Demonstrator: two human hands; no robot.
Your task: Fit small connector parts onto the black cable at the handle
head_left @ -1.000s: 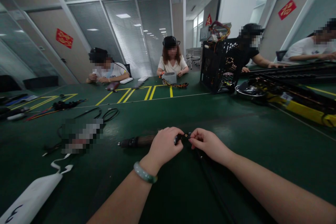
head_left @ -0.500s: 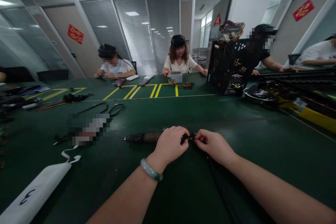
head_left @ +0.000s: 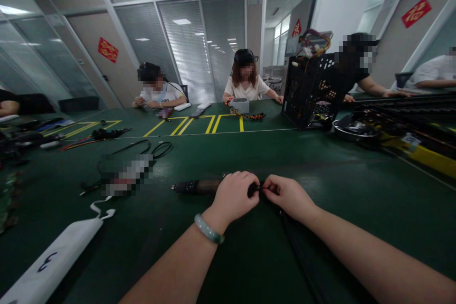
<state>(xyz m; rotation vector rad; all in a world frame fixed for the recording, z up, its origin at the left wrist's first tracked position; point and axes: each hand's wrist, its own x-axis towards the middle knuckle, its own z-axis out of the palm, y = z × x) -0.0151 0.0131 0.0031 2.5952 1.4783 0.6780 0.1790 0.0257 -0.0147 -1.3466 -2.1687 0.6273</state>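
While the left hand [head_left: 235,197] and the right hand [head_left: 288,197] meet near the lower centre of the view, both grips are closed. The left curls over a small black connector [head_left: 255,189], and the right pinches it from the opposite side with its fingertips [head_left: 267,184]. The connector is largely hidden by the fingers. A dark cylindrical tool body [head_left: 197,186] lies on the green worktop [head_left: 356,228], its end reaching under the left hand. A black cable [head_left: 297,251] runs from the hands toward the wearer. A pale green bangle [head_left: 208,229] circles the left wrist. To the left lie a white fabric strip [head_left: 53,259], a pixel-obscured item [head_left: 124,175] and a coiled black cord [head_left: 162,150]. Farther off, a perforated black computer case [head_left: 309,90] stands beside a seated person in black [head_left: 356,61]. Another seated person [head_left: 245,80] faces a grey box [head_left: 239,105] with orange-and-black wires [head_left: 247,116].
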